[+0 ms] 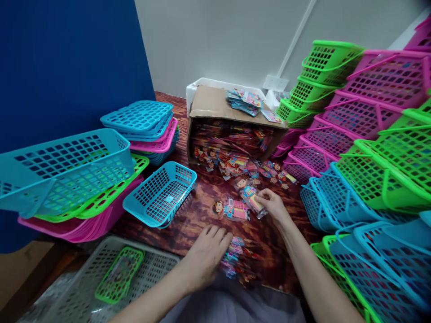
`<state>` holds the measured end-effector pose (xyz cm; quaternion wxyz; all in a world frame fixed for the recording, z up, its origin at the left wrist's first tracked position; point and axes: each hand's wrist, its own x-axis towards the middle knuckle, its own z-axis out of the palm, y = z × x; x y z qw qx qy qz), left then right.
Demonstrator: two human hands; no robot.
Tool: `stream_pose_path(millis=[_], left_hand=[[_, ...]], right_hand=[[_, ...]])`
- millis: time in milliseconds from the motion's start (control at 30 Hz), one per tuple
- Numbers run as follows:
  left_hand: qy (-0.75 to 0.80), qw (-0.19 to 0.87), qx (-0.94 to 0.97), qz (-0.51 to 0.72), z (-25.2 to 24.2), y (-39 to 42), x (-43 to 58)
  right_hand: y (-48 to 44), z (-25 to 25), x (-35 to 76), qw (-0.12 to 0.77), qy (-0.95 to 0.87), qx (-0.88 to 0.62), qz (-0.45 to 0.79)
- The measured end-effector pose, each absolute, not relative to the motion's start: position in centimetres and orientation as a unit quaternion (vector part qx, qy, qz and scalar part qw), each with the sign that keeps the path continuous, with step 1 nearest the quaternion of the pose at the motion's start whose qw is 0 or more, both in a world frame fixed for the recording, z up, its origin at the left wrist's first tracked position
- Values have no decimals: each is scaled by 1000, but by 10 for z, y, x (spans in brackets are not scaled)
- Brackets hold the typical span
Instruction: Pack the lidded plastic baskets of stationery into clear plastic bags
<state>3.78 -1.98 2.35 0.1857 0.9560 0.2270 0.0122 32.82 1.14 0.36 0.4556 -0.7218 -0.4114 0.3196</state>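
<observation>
My right hand [272,205] pinches a clear-wrapped packet with a cartoon doll figure [249,194], lifted at one end over the dark wood-grain table. Just left of it lies another doll packet [235,210], flat on the table. My left hand [210,249] rests palm down close to the table's near edge, its fingers slightly bent and apart. Against its thumb side is a pile of small colourful packets [237,260], partly hidden by the hand. More doll packets [235,163] spill from the mouth of a cardboard box [212,101] lying on its side.
A blue basket [160,217] stands left of my hands. Stacked blue, green and pink baskets rise at left [67,175] and right [370,112]. Flat packets [244,102] lie on the box. Below left, a grey crate [155,258] holds a small green basket [117,278].
</observation>
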Motion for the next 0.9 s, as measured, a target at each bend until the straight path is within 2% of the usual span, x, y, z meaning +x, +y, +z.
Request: stream_pose_path(millis=[133, 300, 433, 600, 700, 900], left_hand=[[232, 188, 954, 13, 23, -22, 37], [242, 189, 951, 16, 22, -23, 37], [244, 186, 952, 16, 20, -24, 38], [247, 190, 950, 26, 20, -25, 37], [247, 188, 950, 30, 20, -26, 37], [253, 188, 949, 21, 22, -27, 37]], right_hand=[[-4, 12, 327, 509, -367, -690, 361], [-14, 13, 327, 570, -307, -683, 339], [-30, 4, 317, 565, -291, -703, 318], [-51, -3, 297, 433, -376, -752, 325], [-44, 5, 294, 342, -461, -779, 252], [4, 19, 290, 151, -655, -716, 190]])
